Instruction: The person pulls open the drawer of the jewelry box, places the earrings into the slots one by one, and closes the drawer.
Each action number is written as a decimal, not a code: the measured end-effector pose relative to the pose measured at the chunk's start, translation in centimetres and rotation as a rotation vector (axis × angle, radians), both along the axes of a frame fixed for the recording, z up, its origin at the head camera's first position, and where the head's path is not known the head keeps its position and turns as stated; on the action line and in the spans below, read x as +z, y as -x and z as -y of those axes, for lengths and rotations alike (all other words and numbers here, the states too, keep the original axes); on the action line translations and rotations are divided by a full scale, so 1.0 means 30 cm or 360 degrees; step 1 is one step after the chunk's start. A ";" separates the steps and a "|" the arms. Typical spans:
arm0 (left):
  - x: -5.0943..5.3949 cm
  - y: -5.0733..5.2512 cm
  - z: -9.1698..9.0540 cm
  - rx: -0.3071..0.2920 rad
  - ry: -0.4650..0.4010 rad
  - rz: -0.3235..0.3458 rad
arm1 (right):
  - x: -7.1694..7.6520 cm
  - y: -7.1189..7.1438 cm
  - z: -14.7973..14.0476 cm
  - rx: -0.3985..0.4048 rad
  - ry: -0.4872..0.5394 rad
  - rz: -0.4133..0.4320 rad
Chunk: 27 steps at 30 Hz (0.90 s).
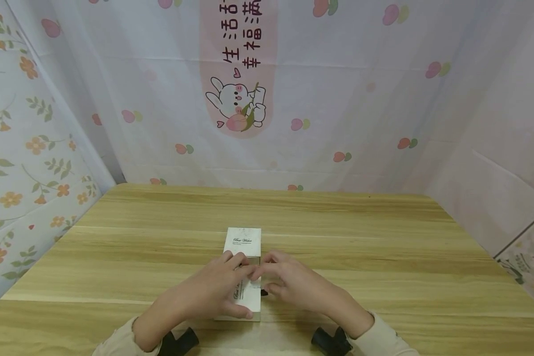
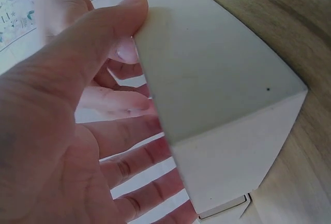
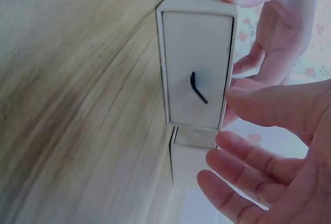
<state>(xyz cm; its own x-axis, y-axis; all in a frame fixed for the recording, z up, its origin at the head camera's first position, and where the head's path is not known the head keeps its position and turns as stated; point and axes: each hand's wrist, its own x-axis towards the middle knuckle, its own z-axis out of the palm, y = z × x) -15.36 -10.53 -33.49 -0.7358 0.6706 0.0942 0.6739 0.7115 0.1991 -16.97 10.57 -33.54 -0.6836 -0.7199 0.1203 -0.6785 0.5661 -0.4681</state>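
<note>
A white gift box [image 1: 251, 299] with dark lettering lies near the table's front, its drawer front [image 3: 176, 53] facing right with a small black pull ribbon [image 3: 196, 88]. My left hand [image 1: 213, 289] arches over this box and holds it, the thumb at its near end and the fingers across the top. Beside the drawer end, my right hand [image 1: 300, 282] has its fingers apart and bent a little. One right fingertip meets the box's top edge; the ribbon is not gripped. Just beyond stands a second white box [image 1: 244, 236] lettered "Best Wishes".
The boxes lie on a light wood-grain table [image 1: 360, 237]. Behind it hangs a white curtain [image 1: 338, 89] with fruit prints and a rabbit drawing; a flowered cloth [image 1: 31, 148] hangs at the left. Black devices [image 1: 331, 341] are at both wrists.
</note>
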 end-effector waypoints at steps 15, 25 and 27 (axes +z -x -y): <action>0.007 0.001 -0.001 -0.0049 0.0029 0.0064 | -0.009 0.012 -0.003 0.0047 -0.0077 -0.0143; 0.017 -0.038 -0.012 0.0057 -0.0005 0.0084 | 0.021 -0.013 -0.007 0.0046 -0.0262 -0.0302; 0.023 -0.054 -0.018 0.0111 0.0007 0.0062 | 0.027 -0.019 -0.008 0.0048 -0.0304 -0.0336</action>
